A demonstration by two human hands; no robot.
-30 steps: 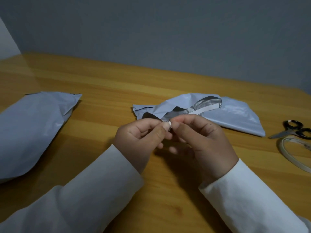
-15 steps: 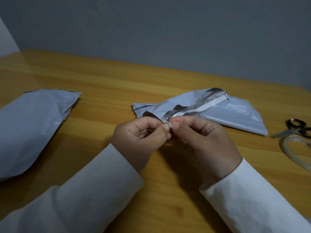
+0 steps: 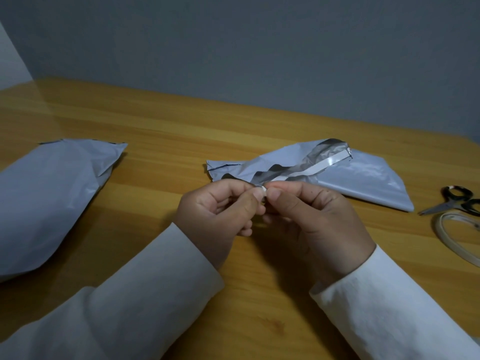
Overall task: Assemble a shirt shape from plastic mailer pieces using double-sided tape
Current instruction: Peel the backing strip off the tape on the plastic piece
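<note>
Together, the left hand (image 3: pixel 220 206) and right hand (image 3: pixel 311 211) pinch the near end of a grey mailer strip (image 3: pixel 306 162) edged with white tape (image 3: pixel 335 161); it slants up-right over a folded mailer piece (image 3: pixel 368 183) on the table (image 3: pixel 168 141).

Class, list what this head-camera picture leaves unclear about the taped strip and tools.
- Near end of the silver plastic strip with white tape: hidden between left hand and right hand.
- Black-handled scissors and pale tape roll: cut off by the right edge.
</note>
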